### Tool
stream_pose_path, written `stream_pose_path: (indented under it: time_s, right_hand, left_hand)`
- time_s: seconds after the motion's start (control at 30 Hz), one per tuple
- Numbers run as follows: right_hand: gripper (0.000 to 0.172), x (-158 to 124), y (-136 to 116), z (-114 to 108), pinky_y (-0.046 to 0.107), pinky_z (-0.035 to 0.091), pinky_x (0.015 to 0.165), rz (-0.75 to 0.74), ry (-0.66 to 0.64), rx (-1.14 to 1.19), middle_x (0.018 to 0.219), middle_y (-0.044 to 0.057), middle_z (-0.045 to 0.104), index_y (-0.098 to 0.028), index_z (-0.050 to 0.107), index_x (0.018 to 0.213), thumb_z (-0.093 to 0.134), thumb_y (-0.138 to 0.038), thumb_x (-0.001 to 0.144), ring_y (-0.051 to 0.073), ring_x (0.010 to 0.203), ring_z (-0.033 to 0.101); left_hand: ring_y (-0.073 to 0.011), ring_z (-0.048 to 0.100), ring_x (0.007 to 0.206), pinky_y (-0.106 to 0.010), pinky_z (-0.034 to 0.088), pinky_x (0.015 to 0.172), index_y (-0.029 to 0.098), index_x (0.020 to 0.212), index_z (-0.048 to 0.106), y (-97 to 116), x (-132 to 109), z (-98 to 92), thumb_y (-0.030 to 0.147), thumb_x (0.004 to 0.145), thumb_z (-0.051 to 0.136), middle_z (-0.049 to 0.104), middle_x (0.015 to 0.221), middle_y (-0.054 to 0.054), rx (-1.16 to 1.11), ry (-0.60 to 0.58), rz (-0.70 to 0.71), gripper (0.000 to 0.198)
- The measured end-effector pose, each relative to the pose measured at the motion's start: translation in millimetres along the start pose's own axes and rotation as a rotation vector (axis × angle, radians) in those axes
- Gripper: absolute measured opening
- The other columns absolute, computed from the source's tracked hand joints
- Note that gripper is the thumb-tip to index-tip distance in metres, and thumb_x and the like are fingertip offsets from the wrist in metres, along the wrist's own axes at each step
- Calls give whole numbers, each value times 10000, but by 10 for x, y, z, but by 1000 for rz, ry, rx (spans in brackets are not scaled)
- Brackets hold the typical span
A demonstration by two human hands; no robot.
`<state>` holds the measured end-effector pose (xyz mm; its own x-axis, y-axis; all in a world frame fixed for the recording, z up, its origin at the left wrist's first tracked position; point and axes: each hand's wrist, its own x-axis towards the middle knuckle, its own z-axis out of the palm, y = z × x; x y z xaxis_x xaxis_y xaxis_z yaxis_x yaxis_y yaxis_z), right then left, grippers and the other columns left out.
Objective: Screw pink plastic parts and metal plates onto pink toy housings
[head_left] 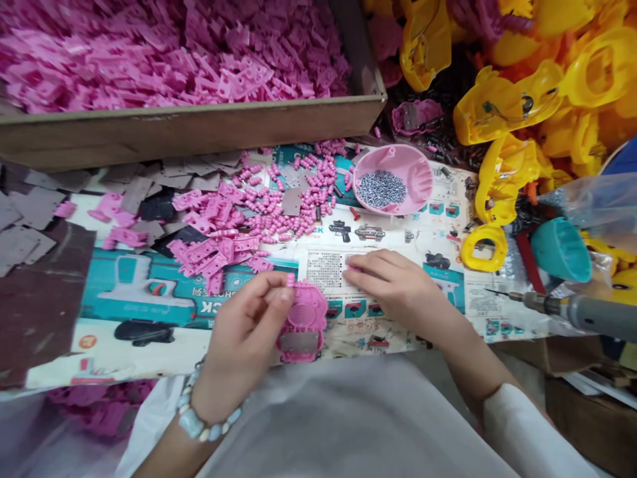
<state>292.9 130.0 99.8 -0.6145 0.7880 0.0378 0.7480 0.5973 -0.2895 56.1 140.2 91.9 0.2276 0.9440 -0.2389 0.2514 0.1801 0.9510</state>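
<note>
My left hand, wearing a pale blue beaded bracelet, holds a round pink plastic toy part upright against the fingers. A grey metal plate sits in the lower part of it. A small pink peg stands at my left fingertips. My right hand rests on the printed paper sheet, its fingertips pinching a small pink piece. Loose pink plastic hinge-like pieces and pink beads lie just beyond my hands.
A wooden crate full of pink plastic pieces stands at the far side. A pink bowl of screws sits on the paper. Yellow plastic shells pile up at the upper right, and an electric screwdriver lies at the right. Grey plates lie at the left.
</note>
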Motion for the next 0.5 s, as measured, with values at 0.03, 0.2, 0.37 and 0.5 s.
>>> stream_pose_path:
  time_s: [0.03,0.2,0.37,0.5]
  right_hand:
    - [296,2,7,13,321,461,859,23,41,22,1157,85,578,-127,594,1102,472,-18,856,187,1025,505]
    - [165,95,-143,6,264,470,788,146,294,147,966,79,584,-113,593,1011,611,-169,857,147,911,541]
    - [209,247,-466,58,248,460,771,216,472,330,935,48,575,-137,552,1024,641,-187,842,130,874,535]
    - [208,327,-624,139,320,448,778,255,519,238,941,56,577,-155,551,1055,617,-229,872,166,871,530]
  left_hand:
    - [-62,397,461,-134,333,396,125,895,572,-3,-1,11,369,904,501,448,562,33,-11,-11,13,254]
    - [-63,408,473,-136,343,418,122,947,563,-5,-16,62,367,928,479,465,569,37,-37,-58,13,260]
    - [-82,498,525,-157,412,473,104,1057,601,37,-37,131,350,929,483,559,626,13,-10,-41,6,302]
    - [-102,613,708,-166,492,640,138,1073,667,36,-93,181,322,937,488,681,852,-29,-33,1,37,290]
